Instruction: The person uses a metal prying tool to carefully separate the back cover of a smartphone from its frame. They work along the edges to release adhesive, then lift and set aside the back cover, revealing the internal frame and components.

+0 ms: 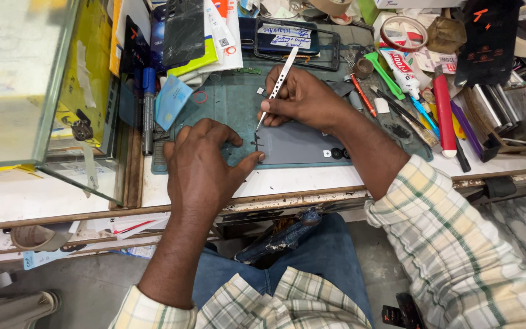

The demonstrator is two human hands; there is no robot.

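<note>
Nearest the camera: blue-jeaned lap and checked sleeves, with a dark crumpled wrapper [284, 236] lying between the knees, below the surface edge.
Head view, left hand [205, 161]: lies palm down, fingers spread and flat, thumb stretched right; it grips nothing but presses on the left end of the grey phone [299, 145].
Head view, right hand [302, 97]: fingers pinched closed around silver tweezers [280, 79], held like a pen.
Tweezers axis: slants from upper right down to lower left, tip meeting the phone's upper left part, just beside the left hand's fingertips.
Phone position: flat on the green mat [226, 100], long axis running left to right, camera holes toward the right end.
Key relation: tweezer tip sits between both hands; right hand is above the phone, left hand at its left end.
Forearms: both angle inward from the lap.
Surroundings: red-handled tools [444, 113], tape roll [404, 33], blue pen [148, 109] crowd the surface [312, 180].
</note>
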